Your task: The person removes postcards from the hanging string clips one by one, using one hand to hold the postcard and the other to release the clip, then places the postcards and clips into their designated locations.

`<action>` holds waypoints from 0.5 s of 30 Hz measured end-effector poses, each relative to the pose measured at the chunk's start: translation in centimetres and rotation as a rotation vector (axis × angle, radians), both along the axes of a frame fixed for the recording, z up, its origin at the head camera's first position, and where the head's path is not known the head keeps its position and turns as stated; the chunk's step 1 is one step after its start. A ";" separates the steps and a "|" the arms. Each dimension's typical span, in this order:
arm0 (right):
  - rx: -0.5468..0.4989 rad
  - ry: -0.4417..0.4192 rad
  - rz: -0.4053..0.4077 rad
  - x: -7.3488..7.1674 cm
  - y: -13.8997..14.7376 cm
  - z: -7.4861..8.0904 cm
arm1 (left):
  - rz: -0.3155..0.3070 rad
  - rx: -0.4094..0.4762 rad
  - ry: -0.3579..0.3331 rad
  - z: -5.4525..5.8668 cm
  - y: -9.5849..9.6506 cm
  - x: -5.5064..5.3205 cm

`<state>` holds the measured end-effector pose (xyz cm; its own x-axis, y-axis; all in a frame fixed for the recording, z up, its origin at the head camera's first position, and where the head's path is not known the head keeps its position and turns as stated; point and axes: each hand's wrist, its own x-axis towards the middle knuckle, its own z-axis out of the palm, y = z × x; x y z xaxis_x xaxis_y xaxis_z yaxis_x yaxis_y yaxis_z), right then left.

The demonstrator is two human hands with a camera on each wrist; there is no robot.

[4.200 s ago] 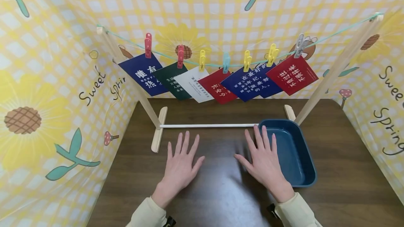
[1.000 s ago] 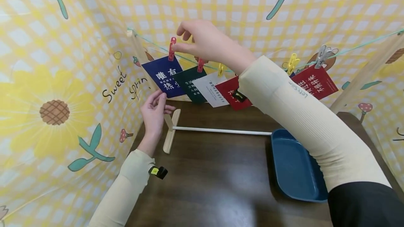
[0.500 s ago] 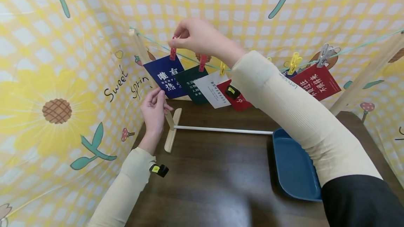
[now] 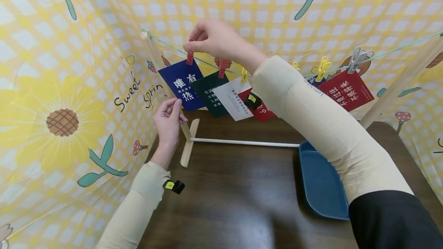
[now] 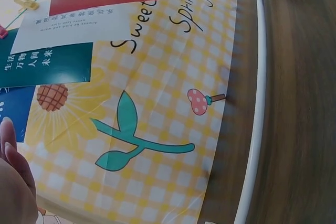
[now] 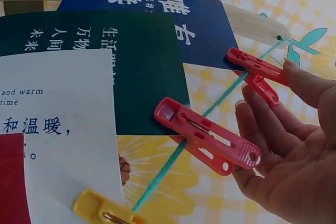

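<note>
A blue card with white lettering hangs at the left end of a green cord. My left hand pinches its lower left corner between thumb and fingers. Up at the cord, my right hand grips the red clothespin that bites the card's top corner. The right wrist view shows the thumb on one handle of that clothespin and fingertips at the other. Beside it, a second red clothespin holds a dark green card.
White and red cards hang further right, partly behind the right sleeve. Another red card hangs from a grey clothespin. Wooden posts carry the cord. A blue tray and white rod are on the table.
Both hands were spread over the table at first. Later the left took the blue card's corner, and the right, its fingers apart a second ago, closed on the red clothespin. The head view shifted left.
</note>
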<state>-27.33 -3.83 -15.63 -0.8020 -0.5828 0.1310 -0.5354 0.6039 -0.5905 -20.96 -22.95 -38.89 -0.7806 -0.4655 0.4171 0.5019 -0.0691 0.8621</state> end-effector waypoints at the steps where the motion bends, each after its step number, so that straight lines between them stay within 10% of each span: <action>1: -0.006 0.001 0.001 0.0 0.0 0.0 | -0.004 0.006 0.000 0.0 0.0 0.0; 15: -0.060 0.192 0.115 0.0 -0.1 -1.1 | -0.017 0.052 0.052 0.0 -0.5 0.1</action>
<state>-27.32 -3.91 -16.76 -0.6877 -0.6554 0.3122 -0.7047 0.4994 -0.5039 -20.90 -23.48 -38.85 -0.7666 -0.4741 0.4330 0.5444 -0.1224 0.8298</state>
